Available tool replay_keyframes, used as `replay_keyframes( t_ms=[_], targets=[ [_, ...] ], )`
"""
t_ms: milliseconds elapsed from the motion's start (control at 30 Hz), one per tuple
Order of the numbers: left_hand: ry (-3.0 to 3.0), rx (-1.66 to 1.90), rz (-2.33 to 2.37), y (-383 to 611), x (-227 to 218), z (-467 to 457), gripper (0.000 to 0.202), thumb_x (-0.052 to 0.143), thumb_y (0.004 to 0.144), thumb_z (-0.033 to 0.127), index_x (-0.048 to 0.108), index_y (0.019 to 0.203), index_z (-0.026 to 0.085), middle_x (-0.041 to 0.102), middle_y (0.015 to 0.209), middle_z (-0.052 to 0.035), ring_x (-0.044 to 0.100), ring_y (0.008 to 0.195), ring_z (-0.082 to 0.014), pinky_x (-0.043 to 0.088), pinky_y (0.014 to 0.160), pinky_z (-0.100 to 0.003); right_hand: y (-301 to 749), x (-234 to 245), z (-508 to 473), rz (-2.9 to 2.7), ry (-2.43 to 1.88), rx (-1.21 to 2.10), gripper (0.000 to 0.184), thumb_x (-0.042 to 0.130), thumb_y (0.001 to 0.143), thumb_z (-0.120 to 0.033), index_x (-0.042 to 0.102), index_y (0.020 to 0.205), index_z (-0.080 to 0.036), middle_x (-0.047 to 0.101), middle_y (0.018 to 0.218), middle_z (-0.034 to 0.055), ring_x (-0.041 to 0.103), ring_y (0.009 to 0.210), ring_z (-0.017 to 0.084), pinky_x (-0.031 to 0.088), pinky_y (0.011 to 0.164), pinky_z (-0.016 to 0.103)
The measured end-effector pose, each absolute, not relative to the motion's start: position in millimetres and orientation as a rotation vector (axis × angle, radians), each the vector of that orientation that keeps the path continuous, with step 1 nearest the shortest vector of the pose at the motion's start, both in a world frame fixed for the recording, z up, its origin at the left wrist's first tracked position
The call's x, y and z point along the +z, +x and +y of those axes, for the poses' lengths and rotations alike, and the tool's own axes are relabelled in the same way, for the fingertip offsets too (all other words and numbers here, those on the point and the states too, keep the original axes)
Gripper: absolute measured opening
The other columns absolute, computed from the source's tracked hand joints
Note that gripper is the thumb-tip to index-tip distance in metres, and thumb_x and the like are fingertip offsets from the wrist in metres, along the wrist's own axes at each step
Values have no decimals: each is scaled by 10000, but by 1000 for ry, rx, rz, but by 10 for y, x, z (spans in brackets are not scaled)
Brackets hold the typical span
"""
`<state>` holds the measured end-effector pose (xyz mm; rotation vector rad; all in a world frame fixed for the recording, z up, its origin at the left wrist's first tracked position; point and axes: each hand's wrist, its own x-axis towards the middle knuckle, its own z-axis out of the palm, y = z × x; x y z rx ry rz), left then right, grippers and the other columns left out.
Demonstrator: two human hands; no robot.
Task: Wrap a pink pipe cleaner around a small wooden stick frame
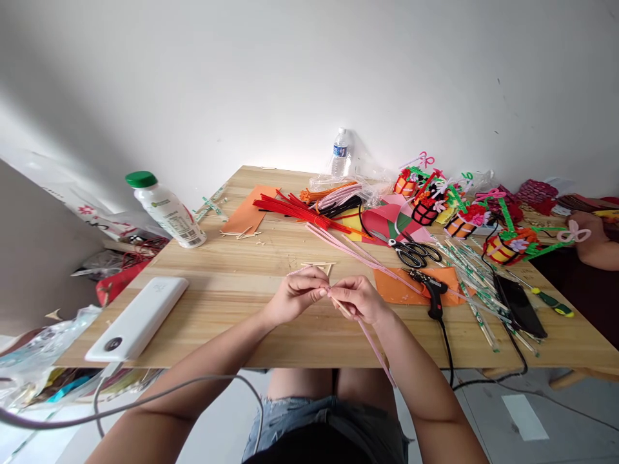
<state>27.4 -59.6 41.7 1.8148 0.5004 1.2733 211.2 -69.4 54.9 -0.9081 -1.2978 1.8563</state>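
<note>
1. Pink pipe cleaner (pixel 372 345): held above the near edge of the surface (pixel 232 283), its loose end hanging past that edge toward the lap.
2. Left hand (pixel 293 296): fingers pinched on the pipe cleaner's upper end, touching the right hand.
3. Right hand (pixel 360 299): fingers closed around the pipe cleaner and a thin wooden stick (pixel 338 303).
4. Loose pink pipe cleaners (pixel 353 251): lying slantwise mid-surface, just beyond the hands.
5. Glue gun (pixel 430 290): on an orange sheet (pixel 396 290) right of the hands, cord running over the near edge.
6. Scissors (pixel 413 252): just beyond the glue gun.
7. White power bank (pixel 140 316): near-left corner.
8. Green-capped bottle (pixel 167 209): left edge.
9. Water bottle (pixel 341 153): far edge.
10. Pipe-cleaner flower baskets (pixel 464 216): clustered at the far-right corner.
11. Phone (pixel 520 304): right edge.
</note>
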Motion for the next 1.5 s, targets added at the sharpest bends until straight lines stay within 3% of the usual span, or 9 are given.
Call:
replay_keyframes(
  t_ms=[433,600,700,800,1033,1167,1267,1367,1500],
  targets=[
    [1709,1317,564,298,413,-605,131,677,812,275,763,796,176,638,756,-60,590,726,-145,490,670,-285,2028,489,-683,-1250,-930,1715,338,712,694,-443,614,571,-143,438,397,-60,236,302,24,179,335,210],
    [1649,1224,708,328,455,-607,246,664,810,378,727,782,142,648,805,-79,589,776,-164,474,706,-297,2064,539,-708,-1625,-1042,951,235,671,768,-368,656,646,-168,567,572,16,437,498,102,345,469,246],
    [1488,1081,877,342,439,-587,371,695,740,492,656,688,126,582,630,-17,514,604,-113,444,611,-266,2080,517,-708,-1854,-1004,521,232,573,855,-301,651,673,-179,588,625,41,476,561,126,388,543,266],
    [1296,892,958,341,408,-558,437,736,663,525,562,591,131,462,482,49,387,450,-55,394,515,-239,2089,453,-696,-2051,-969,269,255,490,907,-226,644,711,-177,597,656,53,505,590,133,397,574,261],
    [1256,766,1070,319,353,-500,395,709,665,495,574,597,130,503,490,35,418,429,-60,409,490,-242,2070,368,-707,-2319,-988,-56,335,424,956,-193,633,699,-146,589,653,65,525,597,140,383,581,260],
    [1428,808,1085,288,321,-476,308,690,695,434,617,607,148,478,450,61,386,430,-65,506,724,-356,2068,355,-700,-2339,-985,83,300,428,952,-186,646,750,-143,611,694,74,545,629,146,408,604,259],
    [1620,870,1063,265,301,-466,278,676,723,413,639,608,163,482,457,70,373,451,-69,442,937,-423,2109,364,-680,-2286,-951,323,218,467,918,-163,665,829,-145,632,739,77,563,651,149,433,624,261],
    [1758,909,999,249,318,-476,282,655,759,414,664,651,154,579,554,20,473,552,-106,434,932,-412,2165,401,-677,-2188,-966,597,178,510,887,-191,675,832,-157,614,675,42,537,582,127,423,566,245],
    [1854,1004,775,227,414,-512,284,646,803,405,704,694,150,670,688,-56,563,677,-149,449,845,-365,2202,498,-716,-1911,-1101,1236,219,534,884,-330,659,837,-157,520,487,-38,451,394,81,366,407,201]
  ],
)
